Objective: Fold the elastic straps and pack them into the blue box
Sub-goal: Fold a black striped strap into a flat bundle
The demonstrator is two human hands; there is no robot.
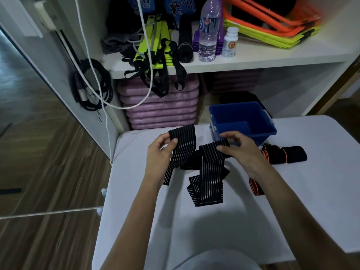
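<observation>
A long black elastic strap with thin white stripes [209, 172] is lifted over the white table [214, 227]. My left hand [159, 152] pinches one end of it, held up at the left. My right hand [239, 151] pinches a fold of the same strap at the right, and the rest hangs down in loose folds onto the table. The blue box [243, 123] stands just behind my right hand at the table's far edge and looks empty. A black strap with orange edging [282, 156] lies to the right of the box.
A white shelf [233, 63] behind the table carries a water bottle [209, 30], a white pill jar [230, 42], black loops and neon and orange panels. Purple mats [159, 110] are stacked below it. White and black cables hang at the left. Wooden floor lies to the left.
</observation>
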